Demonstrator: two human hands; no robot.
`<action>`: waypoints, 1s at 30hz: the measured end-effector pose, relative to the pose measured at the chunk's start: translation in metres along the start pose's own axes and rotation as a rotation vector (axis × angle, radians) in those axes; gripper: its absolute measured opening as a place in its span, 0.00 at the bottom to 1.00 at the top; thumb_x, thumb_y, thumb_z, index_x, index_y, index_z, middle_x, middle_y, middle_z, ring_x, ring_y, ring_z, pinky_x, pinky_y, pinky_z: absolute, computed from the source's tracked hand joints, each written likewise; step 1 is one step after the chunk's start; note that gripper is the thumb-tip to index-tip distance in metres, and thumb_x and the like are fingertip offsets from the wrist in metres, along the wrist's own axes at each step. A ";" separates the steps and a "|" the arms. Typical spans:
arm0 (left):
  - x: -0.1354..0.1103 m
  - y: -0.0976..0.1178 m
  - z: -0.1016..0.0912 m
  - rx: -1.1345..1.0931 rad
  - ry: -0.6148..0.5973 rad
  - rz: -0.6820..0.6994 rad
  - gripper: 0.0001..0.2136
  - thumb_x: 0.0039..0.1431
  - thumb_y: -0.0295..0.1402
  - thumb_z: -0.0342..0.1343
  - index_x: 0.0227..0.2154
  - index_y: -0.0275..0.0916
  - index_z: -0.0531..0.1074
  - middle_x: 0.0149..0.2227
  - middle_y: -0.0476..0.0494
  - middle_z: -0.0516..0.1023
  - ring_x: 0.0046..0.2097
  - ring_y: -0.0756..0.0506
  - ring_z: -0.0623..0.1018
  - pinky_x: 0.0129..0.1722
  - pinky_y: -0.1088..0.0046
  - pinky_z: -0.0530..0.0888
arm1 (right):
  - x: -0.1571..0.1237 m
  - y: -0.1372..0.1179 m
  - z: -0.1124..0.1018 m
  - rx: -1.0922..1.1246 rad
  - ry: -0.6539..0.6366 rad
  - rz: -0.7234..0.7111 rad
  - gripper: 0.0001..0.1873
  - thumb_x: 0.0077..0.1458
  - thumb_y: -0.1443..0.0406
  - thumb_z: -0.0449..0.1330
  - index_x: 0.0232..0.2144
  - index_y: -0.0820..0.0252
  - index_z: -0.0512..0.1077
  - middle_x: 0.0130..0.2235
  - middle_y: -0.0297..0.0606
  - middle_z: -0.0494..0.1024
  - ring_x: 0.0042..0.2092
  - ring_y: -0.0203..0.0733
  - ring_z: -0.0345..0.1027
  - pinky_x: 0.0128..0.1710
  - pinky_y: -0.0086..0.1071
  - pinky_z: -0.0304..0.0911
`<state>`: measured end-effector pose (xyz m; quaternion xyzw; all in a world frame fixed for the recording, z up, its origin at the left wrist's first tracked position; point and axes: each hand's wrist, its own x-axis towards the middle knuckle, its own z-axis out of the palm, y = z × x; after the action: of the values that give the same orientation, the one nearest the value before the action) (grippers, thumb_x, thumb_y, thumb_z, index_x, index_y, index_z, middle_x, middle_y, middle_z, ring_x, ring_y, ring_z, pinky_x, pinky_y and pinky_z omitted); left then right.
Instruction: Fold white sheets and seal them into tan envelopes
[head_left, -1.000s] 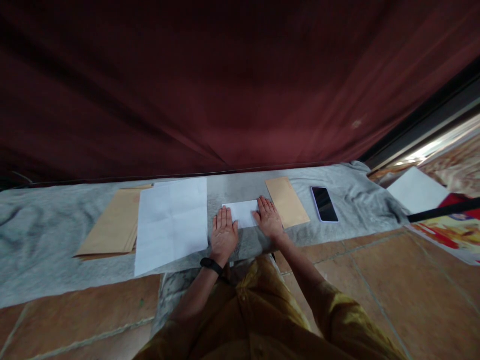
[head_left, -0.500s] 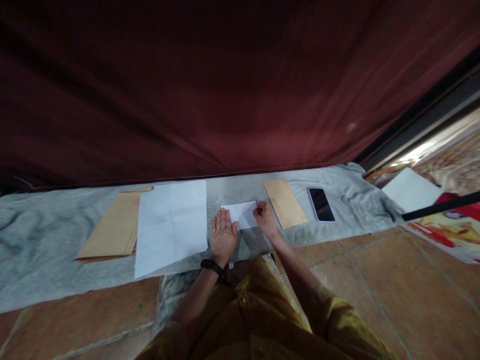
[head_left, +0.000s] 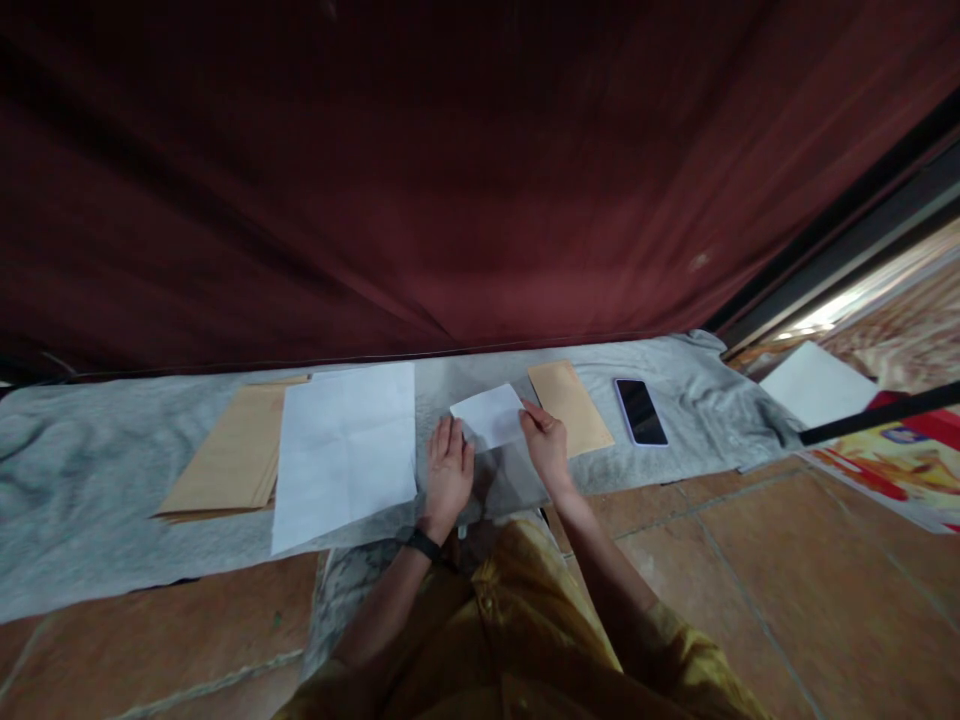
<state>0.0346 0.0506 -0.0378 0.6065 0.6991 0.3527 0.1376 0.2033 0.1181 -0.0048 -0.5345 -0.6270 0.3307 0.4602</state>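
Note:
A small folded sheet of white paper (head_left: 489,415) sits tilted in front of me, over the grey cloth. My right hand (head_left: 546,440) pinches its right edge between thumb and fingers. At its lower left corner is my left hand (head_left: 450,470), palm down with fingers stretched out; whether it touches the paper I cannot tell. A brown envelope (head_left: 574,405) lies just beyond my right hand. Left of my left hand lie large white sheets (head_left: 345,450), creased across the middle. They partly cover a stack of brown envelopes (head_left: 225,455).
A phone (head_left: 642,412) with a dark screen lies right of the single envelope. Grey cloth (head_left: 82,480) covers the long surface. A dark red curtain (head_left: 450,200) hangs behind it. At far right are a white sheet (head_left: 817,385) and a colourful printed package (head_left: 900,460).
My right hand has shifted slightly right, and the folded paper has turned, its right end rising away from me. My left hand has slid off the paper's face to its lower left corner.

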 end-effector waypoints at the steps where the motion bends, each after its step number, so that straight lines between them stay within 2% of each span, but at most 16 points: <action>1: 0.002 0.007 -0.003 -0.108 -0.007 -0.039 0.26 0.71 0.42 0.42 0.64 0.33 0.63 0.70 0.32 0.58 0.72 0.39 0.57 0.70 0.52 0.57 | -0.001 -0.009 -0.006 -0.025 0.050 -0.038 0.21 0.65 0.59 0.50 0.51 0.59 0.78 0.47 0.42 0.83 0.46 0.48 0.78 0.46 0.39 0.73; 2: 0.003 0.015 -0.006 -0.230 -0.024 -0.082 0.26 0.71 0.43 0.42 0.64 0.34 0.64 0.69 0.33 0.60 0.71 0.39 0.59 0.69 0.53 0.59 | -0.003 -0.017 -0.011 -0.080 0.079 -0.084 0.21 0.66 0.59 0.50 0.53 0.58 0.77 0.49 0.42 0.82 0.48 0.48 0.77 0.49 0.41 0.73; 4: 0.006 0.031 -0.013 -0.514 -0.078 -0.175 0.26 0.70 0.47 0.42 0.63 0.37 0.65 0.67 0.34 0.66 0.67 0.40 0.66 0.65 0.54 0.66 | -0.010 -0.030 -0.018 -0.227 0.051 -0.223 0.22 0.67 0.62 0.49 0.57 0.55 0.74 0.54 0.42 0.80 0.54 0.48 0.75 0.55 0.41 0.70; 6: 0.009 0.045 -0.017 -0.819 -0.127 -0.274 0.27 0.70 0.50 0.41 0.62 0.39 0.66 0.63 0.33 0.70 0.62 0.39 0.74 0.57 0.57 0.74 | -0.020 -0.037 -0.018 -0.373 -0.042 -0.375 0.23 0.67 0.66 0.49 0.61 0.54 0.70 0.57 0.41 0.77 0.58 0.46 0.71 0.60 0.40 0.66; 8: 0.011 0.053 -0.018 -1.027 -0.154 -0.370 0.27 0.67 0.53 0.45 0.59 0.39 0.68 0.60 0.33 0.74 0.55 0.40 0.79 0.49 0.61 0.78 | -0.032 -0.037 -0.011 -0.471 -0.143 -0.483 0.25 0.66 0.69 0.49 0.63 0.55 0.69 0.59 0.41 0.75 0.59 0.44 0.70 0.64 0.41 0.63; 11: 0.011 0.049 -0.014 -1.104 -0.139 -0.483 0.26 0.57 0.51 0.59 0.51 0.38 0.73 0.52 0.35 0.80 0.48 0.41 0.82 0.42 0.66 0.78 | -0.051 -0.029 0.006 -0.506 -0.259 -0.521 0.23 0.67 0.69 0.49 0.61 0.58 0.70 0.60 0.42 0.75 0.60 0.44 0.69 0.66 0.42 0.60; 13: 0.011 0.040 -0.012 -1.105 -0.105 -0.544 0.25 0.50 0.47 0.64 0.48 0.37 0.74 0.46 0.38 0.83 0.44 0.42 0.82 0.37 0.69 0.78 | -0.061 -0.021 0.015 -0.470 -0.313 -0.517 0.22 0.68 0.67 0.49 0.59 0.58 0.72 0.59 0.41 0.75 0.60 0.44 0.69 0.66 0.44 0.59; 15: 0.012 0.030 -0.012 -1.108 -0.097 -0.587 0.24 0.48 0.44 0.65 0.46 0.36 0.75 0.40 0.40 0.84 0.40 0.42 0.82 0.35 0.69 0.77 | -0.066 -0.014 0.017 -0.422 -0.298 -0.493 0.21 0.68 0.66 0.50 0.58 0.57 0.73 0.59 0.42 0.75 0.61 0.45 0.67 0.66 0.45 0.59; 19: 0.019 0.013 -0.022 -1.102 -0.185 -0.611 0.22 0.43 0.40 0.68 0.41 0.33 0.78 0.35 0.40 0.84 0.35 0.41 0.82 0.34 0.67 0.77 | -0.057 0.002 0.006 -0.351 -0.083 -0.330 0.23 0.67 0.63 0.50 0.61 0.59 0.68 0.65 0.48 0.67 0.67 0.50 0.59 0.65 0.50 0.59; 21: 0.024 0.007 -0.025 -1.053 -0.238 -0.583 0.22 0.42 0.41 0.69 0.40 0.33 0.78 0.35 0.39 0.84 0.34 0.41 0.82 0.34 0.66 0.77 | -0.047 0.015 0.000 -0.261 0.005 -0.209 0.26 0.65 0.61 0.52 0.64 0.61 0.64 0.65 0.51 0.66 0.65 0.52 0.61 0.63 0.49 0.62; 24: 0.034 -0.002 -0.022 -0.927 -0.250 -0.507 0.22 0.43 0.44 0.68 0.38 0.33 0.78 0.33 0.40 0.83 0.33 0.42 0.81 0.33 0.66 0.77 | -0.034 0.038 -0.001 -0.075 0.037 0.005 0.30 0.62 0.60 0.54 0.65 0.63 0.61 0.56 0.53 0.75 0.51 0.49 0.75 0.47 0.41 0.74; 27: 0.043 -0.010 -0.009 -0.840 -0.184 -0.473 0.18 0.46 0.42 0.66 0.37 0.35 0.77 0.32 0.44 0.81 0.31 0.44 0.79 0.32 0.69 0.75 | -0.029 0.056 0.003 0.032 -0.019 0.185 0.31 0.59 0.62 0.54 0.64 0.64 0.62 0.43 0.47 0.80 0.36 0.45 0.76 0.31 0.35 0.74; 30: 0.050 -0.019 0.004 -0.739 -0.105 -0.449 0.15 0.50 0.35 0.62 0.41 0.37 0.75 0.32 0.47 0.80 0.32 0.46 0.78 0.32 0.71 0.74 | -0.029 0.064 0.008 0.016 -0.033 0.195 0.31 0.59 0.62 0.54 0.63 0.63 0.62 0.40 0.44 0.80 0.34 0.44 0.75 0.29 0.34 0.72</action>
<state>0.0113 0.0991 -0.0409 0.3668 0.6325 0.5092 0.4540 0.2194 0.1039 -0.0724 -0.5840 -0.5768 0.3877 0.4195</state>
